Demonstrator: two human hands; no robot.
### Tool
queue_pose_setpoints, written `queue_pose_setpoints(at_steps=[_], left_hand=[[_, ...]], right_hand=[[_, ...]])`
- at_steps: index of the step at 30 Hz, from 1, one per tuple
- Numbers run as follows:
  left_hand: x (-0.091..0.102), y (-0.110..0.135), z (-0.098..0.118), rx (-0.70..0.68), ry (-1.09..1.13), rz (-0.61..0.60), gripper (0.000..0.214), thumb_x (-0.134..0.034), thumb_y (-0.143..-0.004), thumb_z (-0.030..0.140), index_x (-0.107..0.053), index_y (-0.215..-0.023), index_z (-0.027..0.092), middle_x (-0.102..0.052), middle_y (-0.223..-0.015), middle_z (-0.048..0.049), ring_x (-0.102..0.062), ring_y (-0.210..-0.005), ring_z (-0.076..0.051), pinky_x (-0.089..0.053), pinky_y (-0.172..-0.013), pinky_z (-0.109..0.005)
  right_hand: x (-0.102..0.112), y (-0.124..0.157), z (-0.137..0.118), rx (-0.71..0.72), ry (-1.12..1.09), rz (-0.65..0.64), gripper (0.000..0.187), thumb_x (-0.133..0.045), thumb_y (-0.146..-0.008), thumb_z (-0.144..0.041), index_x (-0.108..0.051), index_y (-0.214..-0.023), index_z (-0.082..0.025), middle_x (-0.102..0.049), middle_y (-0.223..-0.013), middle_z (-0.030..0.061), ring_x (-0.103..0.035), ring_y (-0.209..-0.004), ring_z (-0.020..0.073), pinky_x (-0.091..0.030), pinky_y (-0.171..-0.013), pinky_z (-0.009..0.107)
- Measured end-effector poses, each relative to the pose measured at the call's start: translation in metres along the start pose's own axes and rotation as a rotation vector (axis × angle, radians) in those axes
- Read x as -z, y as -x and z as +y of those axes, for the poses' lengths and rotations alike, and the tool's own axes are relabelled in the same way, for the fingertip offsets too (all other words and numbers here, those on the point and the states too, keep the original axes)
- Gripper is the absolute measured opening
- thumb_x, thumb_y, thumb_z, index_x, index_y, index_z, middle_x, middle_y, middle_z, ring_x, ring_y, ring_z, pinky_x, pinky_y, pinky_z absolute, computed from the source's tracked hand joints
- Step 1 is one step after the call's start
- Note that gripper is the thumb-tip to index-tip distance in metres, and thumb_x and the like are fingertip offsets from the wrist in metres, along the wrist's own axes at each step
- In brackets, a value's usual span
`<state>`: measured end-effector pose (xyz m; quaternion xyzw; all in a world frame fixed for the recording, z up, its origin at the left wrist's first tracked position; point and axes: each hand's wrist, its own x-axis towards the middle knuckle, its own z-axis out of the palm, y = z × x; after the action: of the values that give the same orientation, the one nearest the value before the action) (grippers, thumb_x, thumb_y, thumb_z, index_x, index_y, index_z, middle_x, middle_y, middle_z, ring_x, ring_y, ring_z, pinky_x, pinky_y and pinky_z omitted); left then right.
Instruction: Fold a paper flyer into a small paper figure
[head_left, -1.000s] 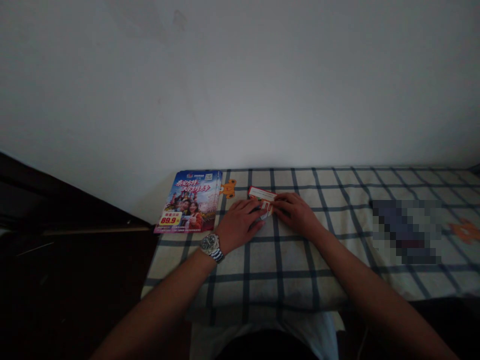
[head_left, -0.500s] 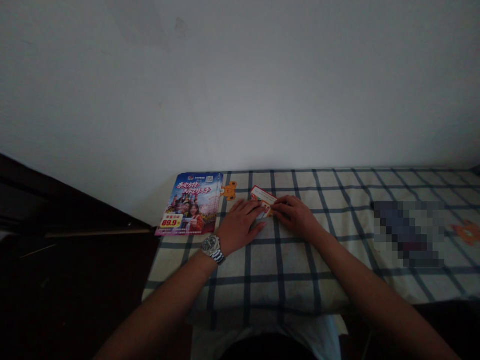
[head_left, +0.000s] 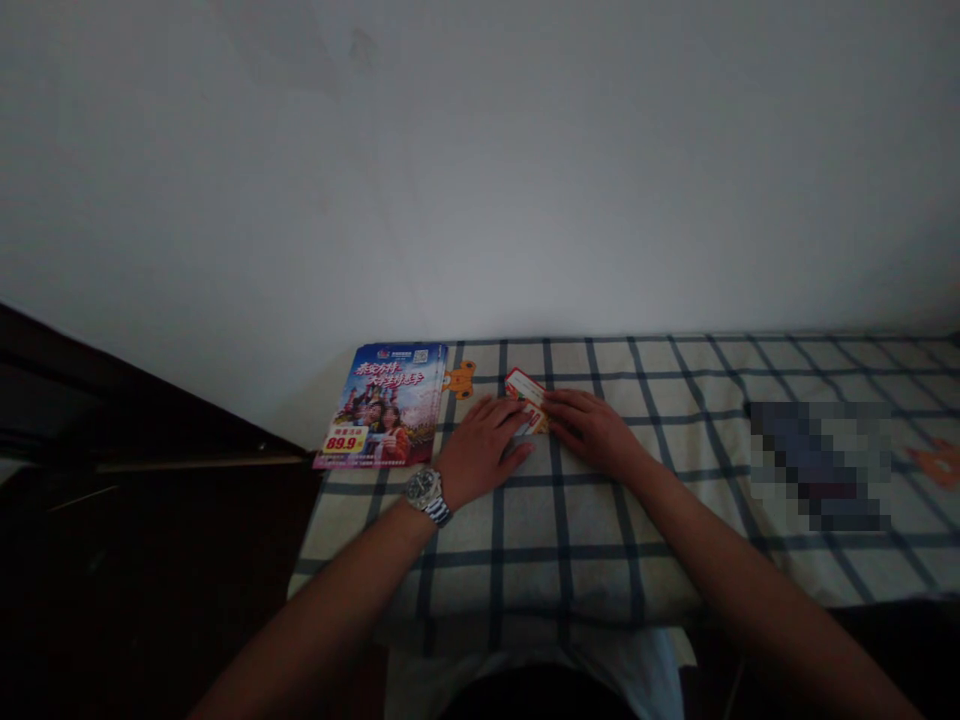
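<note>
Two bare hands meet over a small red-bordered paper [head_left: 527, 396] that lies on a checked bedsheet [head_left: 570, 520] close to the wall. The head camera shows this in dim light.

The main risk appears to be the soft, yielding sheet. Uneven pressure could crumple the paper or let it slide out from under the hands. A sideways sweep of the left hand [head_left: 480, 452] could also nudge the stack of flyers [head_left: 386, 405] lying near it at the bed's left edge.

The left fingers [head_left: 501, 412] lie spread and almost flat, pressing on the paper's near left part and gripping nothing. The right hand [head_left: 594, 432] rests with its fingers [head_left: 562, 404] gently curled, tips touching the paper's right edge. Whether they pinch it cannot be told. A wristwatch [head_left: 426, 492] sits on the left wrist.
</note>
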<state>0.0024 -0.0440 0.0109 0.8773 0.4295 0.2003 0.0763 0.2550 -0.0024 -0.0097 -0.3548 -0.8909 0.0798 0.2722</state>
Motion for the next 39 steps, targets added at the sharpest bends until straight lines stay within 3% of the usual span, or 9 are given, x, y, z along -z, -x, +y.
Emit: queue_pose_setpoints(at_steps=[7, 16, 28, 39], left_hand=[[0.002, 0.0, 0.003, -0.007, -0.009, 0.004, 0.041, -0.055, -0.101, 0.043, -0.06, -0.135, 0.02, -0.06, -0.14, -0.0086, -0.053, -0.132, -0.028, -0.035, -0.123, -0.05], [0.001, -0.001, -0.001, 0.008, 0.006, 0.011, 0.04, -0.055, -0.101, 0.039, -0.059, -0.137, 0.02, -0.059, -0.141, -0.0084, -0.056, -0.13, -0.026, -0.03, -0.127, -0.051], [0.007, -0.002, 0.001, 0.103, -0.033, 0.073, 0.04, -0.055, -0.1, 0.039, -0.059, -0.135, 0.02, -0.057, -0.135, -0.0115, -0.052, -0.128, -0.029, -0.043, -0.115, -0.05], [0.004, -0.001, -0.003, 0.083, -0.036, 0.053, 0.037, -0.054, -0.101, 0.037, -0.059, -0.134, 0.021, -0.056, -0.141, -0.0108, -0.054, -0.13, -0.028, -0.036, -0.121, -0.051]], right_hand=[[0.0, -0.001, 0.0, -0.002, -0.005, -0.01, 0.036, -0.061, -0.099, -0.026, -0.064, -0.134, -0.027, -0.066, -0.137, 0.0102, -0.063, -0.125, 0.0283, -0.054, -0.106, 0.052], [0.003, -0.001, -0.004, -0.013, 0.011, -0.005, 0.032, -0.062, -0.099, -0.03, -0.066, -0.131, -0.026, -0.068, -0.133, 0.0112, -0.064, -0.122, 0.0289, -0.055, -0.103, 0.051], [0.008, -0.004, -0.011, 0.106, -0.064, -0.037, 0.023, -0.063, -0.098, -0.031, -0.072, -0.119, -0.026, -0.071, -0.121, 0.0108, -0.066, -0.117, 0.0275, -0.055, -0.101, 0.049], [0.009, -0.003, -0.012, 0.087, -0.075, -0.033, 0.023, -0.061, -0.099, -0.029, -0.07, -0.119, -0.025, -0.072, -0.119, 0.0103, -0.067, -0.113, 0.027, -0.056, -0.099, 0.048]])
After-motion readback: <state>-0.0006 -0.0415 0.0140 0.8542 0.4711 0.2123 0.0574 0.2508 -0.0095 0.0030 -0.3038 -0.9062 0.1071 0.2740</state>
